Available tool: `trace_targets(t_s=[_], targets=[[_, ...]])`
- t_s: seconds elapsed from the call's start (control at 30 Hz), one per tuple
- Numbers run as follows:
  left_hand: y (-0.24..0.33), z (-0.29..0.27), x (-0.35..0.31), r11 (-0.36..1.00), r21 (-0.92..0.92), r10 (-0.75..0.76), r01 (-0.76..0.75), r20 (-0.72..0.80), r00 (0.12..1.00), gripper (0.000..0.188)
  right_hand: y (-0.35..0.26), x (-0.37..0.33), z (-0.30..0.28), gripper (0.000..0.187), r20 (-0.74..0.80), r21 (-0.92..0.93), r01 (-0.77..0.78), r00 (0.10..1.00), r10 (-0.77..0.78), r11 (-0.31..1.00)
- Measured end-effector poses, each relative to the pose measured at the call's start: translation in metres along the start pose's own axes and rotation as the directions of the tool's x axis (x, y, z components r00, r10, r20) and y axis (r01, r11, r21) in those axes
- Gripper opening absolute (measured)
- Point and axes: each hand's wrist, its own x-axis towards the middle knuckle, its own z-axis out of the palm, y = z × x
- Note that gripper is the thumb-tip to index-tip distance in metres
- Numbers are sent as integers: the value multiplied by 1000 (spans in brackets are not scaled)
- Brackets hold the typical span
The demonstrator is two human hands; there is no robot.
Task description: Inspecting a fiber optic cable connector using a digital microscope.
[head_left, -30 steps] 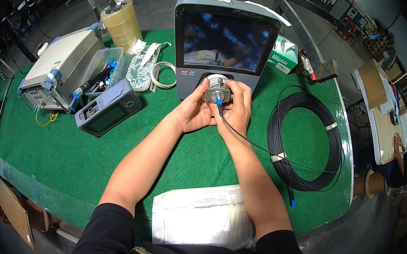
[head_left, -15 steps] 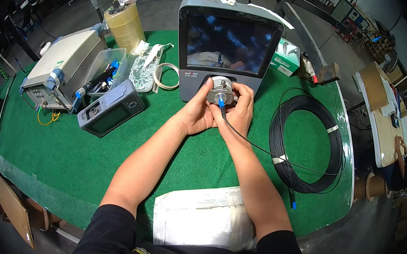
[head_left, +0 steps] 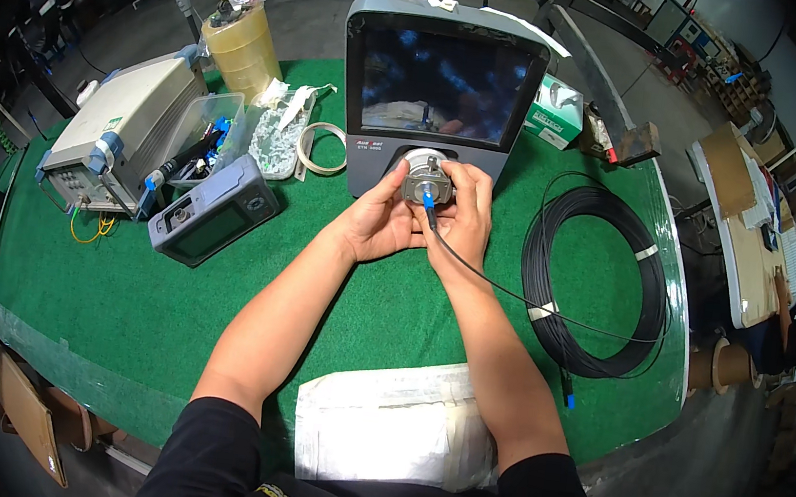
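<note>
A grey screen unit (head_left: 351,160) stands upright before me, with a round metal connector mount (head_left: 422,181) on its front. The blue fibre connector (head_left: 429,200) of a black cable sits in the mount and points toward me. My left hand (head_left: 372,221) grips the mount's left side, thumb against it and fingers below. My right hand (head_left: 463,219) is curled at the mount's right side, fingers on its edge; what its fingertips press is partly hidden. The cable runs from the connector past my right wrist to a black cable coil (head_left: 538,265).
On the left lie a grey handheld tester (head_left: 215,218), a clear bin (head_left: 208,119) of small parts and a beige bench instrument (head_left: 121,134). Behind are a tape stack (head_left: 244,46) and a green-white box (head_left: 555,119). A wrapped white pad (head_left: 387,429) lies near me.
My right fingers have shifted slightly around the mount's upper right side. The connector stays in the mount, and the whole view has moved a little.
</note>
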Motion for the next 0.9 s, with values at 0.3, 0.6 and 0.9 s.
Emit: trace_targets(t_s=[0.3,0.6,0.9], targets=[[1,0,0,1000,-17,-5,5,33,999,74,2,-3,0,61,29,58,-58,998,56,997],[0,10,-1,999,-12,30,-31,-49,998,71,-1,-2,3,66,10,-42,-43,999,43,998],[-4,-6,-2,994,-111,-7,20,115,993,77,1,-3,1,77,38,24,98,994,-99,995]])
